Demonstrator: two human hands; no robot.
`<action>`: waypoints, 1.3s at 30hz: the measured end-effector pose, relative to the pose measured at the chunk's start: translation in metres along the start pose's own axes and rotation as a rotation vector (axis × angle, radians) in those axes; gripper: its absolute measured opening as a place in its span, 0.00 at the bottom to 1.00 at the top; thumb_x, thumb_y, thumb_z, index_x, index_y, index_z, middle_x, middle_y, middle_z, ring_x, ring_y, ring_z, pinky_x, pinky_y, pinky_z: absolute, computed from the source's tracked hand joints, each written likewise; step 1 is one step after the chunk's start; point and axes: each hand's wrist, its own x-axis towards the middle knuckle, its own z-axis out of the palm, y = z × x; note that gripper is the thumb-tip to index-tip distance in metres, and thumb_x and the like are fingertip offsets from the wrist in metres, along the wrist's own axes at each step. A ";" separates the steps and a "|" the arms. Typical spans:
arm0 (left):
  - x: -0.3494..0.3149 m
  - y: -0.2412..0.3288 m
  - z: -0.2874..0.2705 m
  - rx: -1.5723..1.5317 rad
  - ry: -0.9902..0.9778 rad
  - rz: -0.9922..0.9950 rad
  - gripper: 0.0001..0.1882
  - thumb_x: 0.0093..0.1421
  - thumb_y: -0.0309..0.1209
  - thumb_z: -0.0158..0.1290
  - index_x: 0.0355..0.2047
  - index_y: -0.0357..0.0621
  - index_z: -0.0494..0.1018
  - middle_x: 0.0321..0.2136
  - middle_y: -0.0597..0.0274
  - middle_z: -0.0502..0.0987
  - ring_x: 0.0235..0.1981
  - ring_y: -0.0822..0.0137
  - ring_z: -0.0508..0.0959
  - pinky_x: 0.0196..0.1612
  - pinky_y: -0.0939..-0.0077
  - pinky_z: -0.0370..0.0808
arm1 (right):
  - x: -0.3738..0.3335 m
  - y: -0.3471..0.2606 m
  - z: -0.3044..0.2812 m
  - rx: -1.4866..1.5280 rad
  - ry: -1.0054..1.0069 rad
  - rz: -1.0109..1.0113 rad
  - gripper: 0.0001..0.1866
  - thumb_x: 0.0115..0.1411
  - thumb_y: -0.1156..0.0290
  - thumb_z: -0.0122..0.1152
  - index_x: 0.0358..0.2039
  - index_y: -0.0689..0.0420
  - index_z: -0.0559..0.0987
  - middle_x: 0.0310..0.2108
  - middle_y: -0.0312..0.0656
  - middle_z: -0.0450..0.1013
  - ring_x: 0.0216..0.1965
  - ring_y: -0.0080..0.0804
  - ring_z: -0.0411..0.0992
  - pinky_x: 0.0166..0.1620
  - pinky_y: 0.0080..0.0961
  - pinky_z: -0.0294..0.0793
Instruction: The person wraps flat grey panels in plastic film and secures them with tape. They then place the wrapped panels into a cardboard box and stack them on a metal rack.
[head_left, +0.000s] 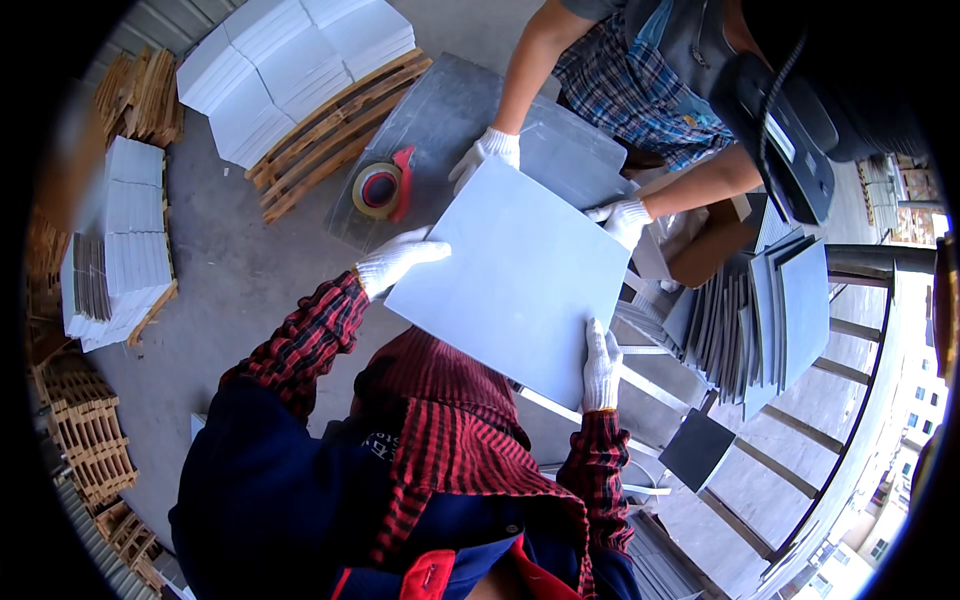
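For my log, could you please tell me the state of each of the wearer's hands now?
Left hand: closed, holding the panel near its left corner.
Right hand: closed, holding its right edge.

The grey counter before me has a scuffed top (pixel 455 105), and toward my left on it lies a red tape dispenser (pixel 404 185) with its roll of tape (pixel 366 206). To my left, the concrete floor (pixel 235 270) carries a wooden pallet (pixel 335 128) loaded with white stacks (pixel 290 65), and plain wooden pallets (pixel 90 430) piled up farther back. On my right, grey panels (pixel 765 320) stand leaning together at a slatted frame (pixel 803 428).
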 end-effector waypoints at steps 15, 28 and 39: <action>0.136 0.007 -0.021 0.332 0.180 0.106 0.43 0.65 0.42 0.56 0.69 0.29 0.49 0.68 0.44 0.57 0.69 0.59 0.58 0.69 0.69 0.55 | 0.120 0.022 0.017 -0.128 0.111 -0.105 0.26 0.68 0.52 0.56 0.49 0.66 0.79 0.38 0.36 0.78 0.38 0.23 0.70 0.44 0.25 0.70; 0.175 0.006 -0.029 0.320 0.224 0.115 0.40 0.65 0.42 0.55 0.68 0.30 0.54 0.67 0.45 0.61 0.68 0.59 0.60 0.69 0.69 0.55 | 0.158 0.008 0.032 -0.217 0.167 -0.189 0.24 0.69 0.53 0.56 0.45 0.65 0.80 0.34 0.38 0.78 0.35 0.22 0.69 0.42 0.26 0.71; 0.209 -0.008 -0.032 0.421 0.291 0.208 0.30 0.63 0.41 0.55 0.61 0.37 0.67 0.59 0.49 0.71 0.60 0.56 0.71 0.62 0.65 0.65 | 0.203 0.031 0.026 -0.463 0.196 -0.089 0.30 0.65 0.44 0.55 0.40 0.65 0.80 0.29 0.48 0.77 0.31 0.37 0.72 0.40 0.36 0.72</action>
